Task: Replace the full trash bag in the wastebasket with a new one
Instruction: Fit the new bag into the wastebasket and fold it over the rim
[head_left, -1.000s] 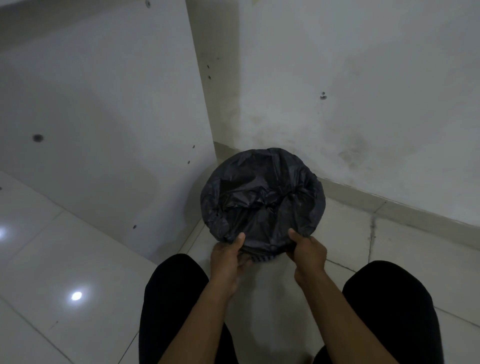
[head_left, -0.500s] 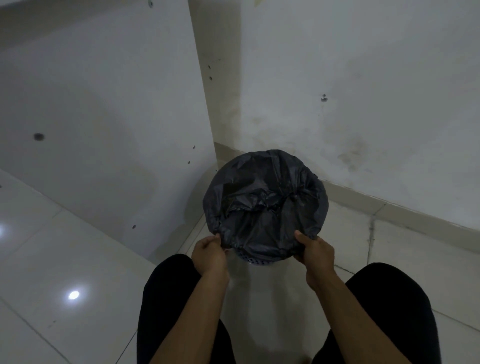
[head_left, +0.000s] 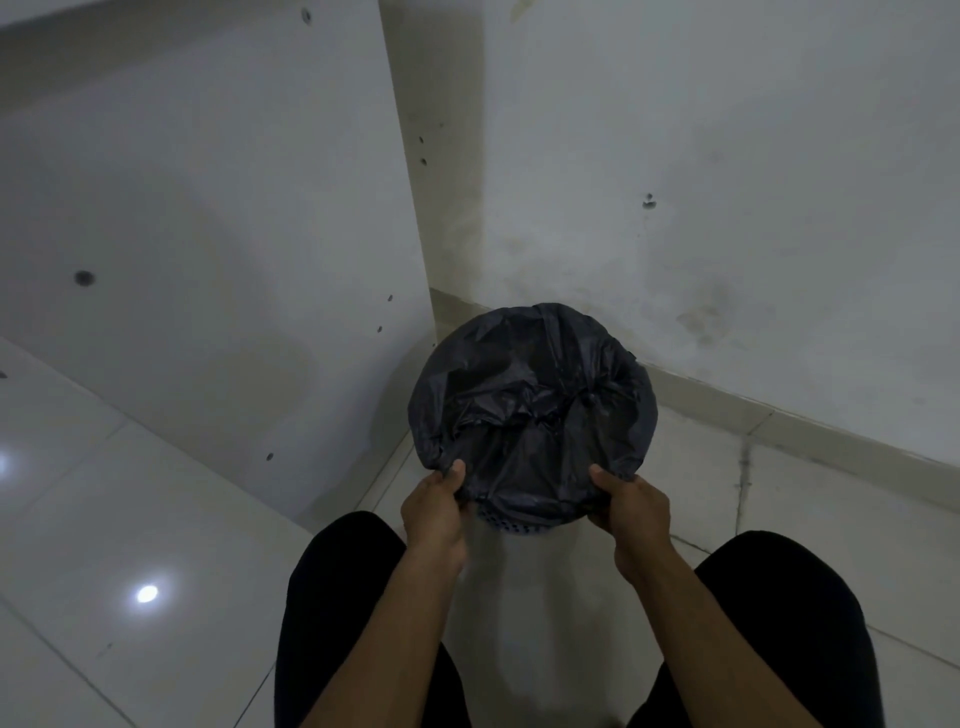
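Since half a second ago, the left hand (head_left: 434, 512) is shifted inward along the rim. The black trash bag (head_left: 530, 410), stretched over the perforated wastebasket (head_left: 506, 524), is pinched at seven and five o'clock; the right hand (head_left: 631, 512) is closed likewise.

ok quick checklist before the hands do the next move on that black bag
1. Left hand has a grip on the black bag edge: ok.
2. Right hand has a grip on the edge: ok.
3. Bag folded over the far rim: ok.
4. Near edge fully down: not ok, perforated wastebasket wall shows between the hands.
5. Bag free of tears: cannot tell.
6. Wastebasket upright on the floor: ok.
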